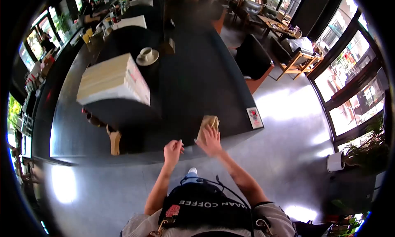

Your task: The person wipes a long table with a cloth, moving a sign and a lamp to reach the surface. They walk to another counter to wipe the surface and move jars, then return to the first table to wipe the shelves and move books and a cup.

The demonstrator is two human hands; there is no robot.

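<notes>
My right hand (210,142) presses down on a folded tan cloth (204,132) near the front edge of the dark counter (185,84). Its fingers lie over the cloth, which shows beyond the fingertips and along the left side. My left hand (173,150) hovers at the counter's front edge, left of the cloth and apart from it. Its fingers are curled in, and I see nothing in them. To the right of the cloth, a small white card with a printed picture (254,117) lies at the counter's corner.
A thick stack of pale paper (109,80) stands on the left, with a coffee cup on a saucer (147,56) behind it. A wooden piece (115,142) sits near the front edge. Dark chairs (253,56) line the right side. A potted plant (336,161) stands by the windows.
</notes>
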